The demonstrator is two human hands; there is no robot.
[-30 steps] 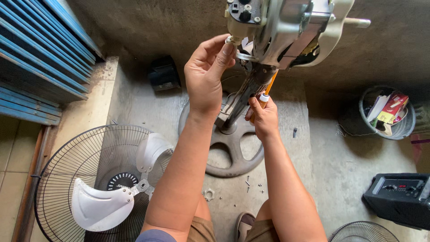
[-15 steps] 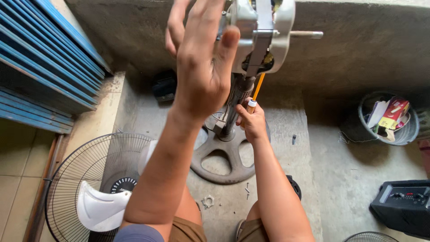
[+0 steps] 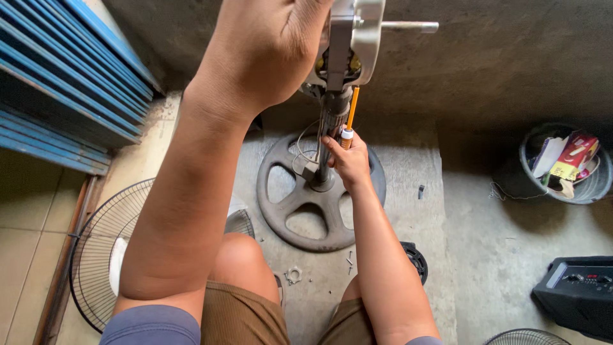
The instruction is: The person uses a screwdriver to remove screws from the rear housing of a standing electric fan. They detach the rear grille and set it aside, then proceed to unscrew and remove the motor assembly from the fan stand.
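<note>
A stripped fan motor head with a bare shaft pointing right sits on top of a dark pole. My left hand is wrapped over the left side of the motor head, close to the camera. My right hand grips the pole together with an orange-handled screwdriver that points up at the motor's underside. The pole stands in a round spoked base on the concrete floor.
A wire fan guard with a white blade lies at the lower left. Loose screws and a nut lie by my knees. A bucket of packets and a black radio are at the right. Blue shutters line the left.
My left hand went from an open palm beside the motor to closing over it. The view shifted, so the motor head sits higher and my right hand stays on the pole with the screwdriver.
</note>
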